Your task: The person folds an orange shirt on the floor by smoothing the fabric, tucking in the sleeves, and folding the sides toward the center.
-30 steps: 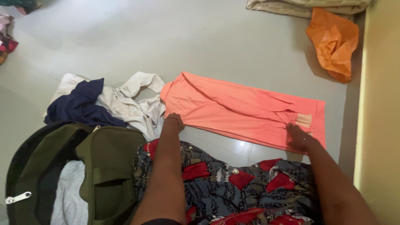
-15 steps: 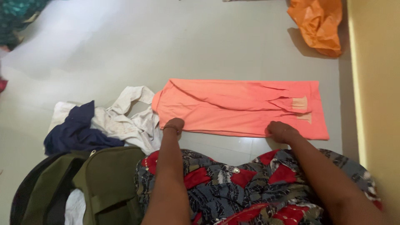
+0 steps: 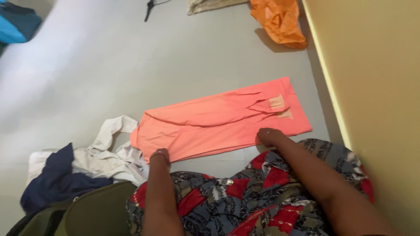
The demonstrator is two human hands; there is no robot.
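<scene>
A salmon-pink garment (image 3: 218, 122) lies folded lengthwise and flat on the grey tiled floor. My left hand (image 3: 160, 156) grips its near edge at the left end, fingers tucked under the cloth, a bangle on the wrist. My right hand (image 3: 267, 136) is closed on the near edge toward the right end. Both forearms reach out over my lap, which is covered by a patterned red, grey and dark blue dress (image 3: 245, 196).
A heap of white and navy clothes (image 3: 87, 168) lies left of the pink garment. An olive-green bag (image 3: 87, 214) sits at the lower left. An orange plastic bag (image 3: 278, 22) lies by the yellow wall (image 3: 372, 87) on the right.
The view has swung right and tilted, so the wall fills more of the frame. My right hand slid left along the near edge and closed on it; my left hand stays at the left end.
</scene>
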